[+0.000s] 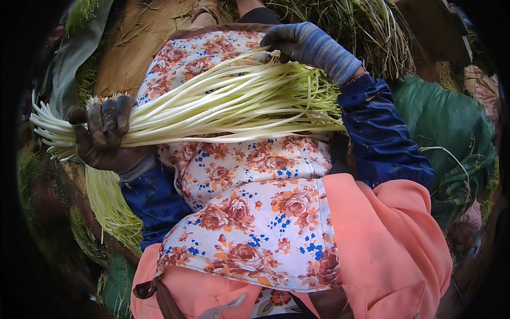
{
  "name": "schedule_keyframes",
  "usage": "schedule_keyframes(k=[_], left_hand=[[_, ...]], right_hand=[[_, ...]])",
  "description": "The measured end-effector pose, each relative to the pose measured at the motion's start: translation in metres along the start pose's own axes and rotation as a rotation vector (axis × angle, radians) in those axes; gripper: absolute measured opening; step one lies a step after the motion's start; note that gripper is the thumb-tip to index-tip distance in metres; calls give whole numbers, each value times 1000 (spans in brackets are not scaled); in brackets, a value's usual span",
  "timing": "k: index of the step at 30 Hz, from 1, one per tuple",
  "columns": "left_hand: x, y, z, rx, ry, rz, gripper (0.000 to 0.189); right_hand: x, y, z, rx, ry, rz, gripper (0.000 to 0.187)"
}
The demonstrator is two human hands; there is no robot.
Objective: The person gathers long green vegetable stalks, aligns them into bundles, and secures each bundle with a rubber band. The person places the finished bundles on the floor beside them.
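Note:
A thick bundle of long blanched vegetable stalks (223, 103), white at the base and yellow-green at the leafy end, lies sideways above my lap. My left hand (105, 131), in a soiled dark work glove, is closed around the bundle near its white ends. Over the leafy part is my right hand (306, 50), in a blue-striped glove with a dark palm. Its fingertips pinch the tip of one stalk that stands away from the bundle. A flowered apron (247, 223) covers my front and lap beneath the bundle.
More pale stalks (111, 203) lie below my left hand. A heap of green-brown stalks (358, 36) is at upper right, above a stuffed green sack (442, 119). Brown ground or board (127, 52) and a grey plastic sheet (73, 60) show at upper left.

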State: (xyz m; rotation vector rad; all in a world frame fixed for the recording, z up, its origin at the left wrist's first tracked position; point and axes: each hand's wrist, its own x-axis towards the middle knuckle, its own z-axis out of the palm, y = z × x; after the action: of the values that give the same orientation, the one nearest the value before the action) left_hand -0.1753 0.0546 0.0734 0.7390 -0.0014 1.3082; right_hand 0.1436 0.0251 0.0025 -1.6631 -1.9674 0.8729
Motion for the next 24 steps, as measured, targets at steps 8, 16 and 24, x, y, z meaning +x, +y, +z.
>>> schedule_keyframes(k=[8, 16, 24], left_hand=[[3, 6, -4, -25, -52, -102, 22], [22, 7, 9, -68, -57, -108, 20], [-31, 24, 11, 274, 333, -125, 26]], right_hand=[[-24, 11, -18, -72, 263, 159, 14], [-43, 10, -13, -236, -186, 164, 37], [-56, 22, -45, -320, 329, 213, 30]])
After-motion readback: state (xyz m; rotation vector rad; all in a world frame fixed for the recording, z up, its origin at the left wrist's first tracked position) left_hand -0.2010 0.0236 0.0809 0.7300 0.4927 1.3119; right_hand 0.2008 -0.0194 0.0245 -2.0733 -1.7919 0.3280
